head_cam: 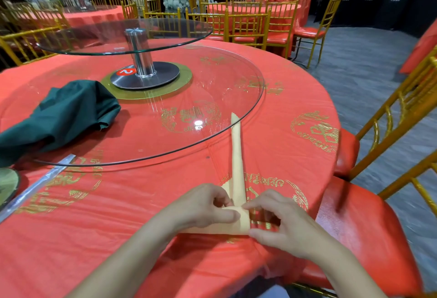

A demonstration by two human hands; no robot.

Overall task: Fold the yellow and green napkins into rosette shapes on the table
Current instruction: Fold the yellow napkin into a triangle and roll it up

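Observation:
The yellow napkin (237, 155) is rolled into a long narrow strip that runs from the table's near edge up onto the glass turntable. Its near end is bent sideways into a fold under my hands. My left hand (203, 205) pinches that folded end with thumb and fingers. My right hand (276, 222) grips the same fold from the right, index finger on top and thumb below. The dark green napkin (63, 113) lies crumpled and loose on the glass at the left, away from both hands.
A red tablecloth (94, 226) with gold print covers the round table. A large glass turntable (236, 66) carries a smaller raised glass tier (179, 37) on a metal post. A red-cushioned gold chair (369, 203) stands close at the right. A clear strip (35, 186) lies at left.

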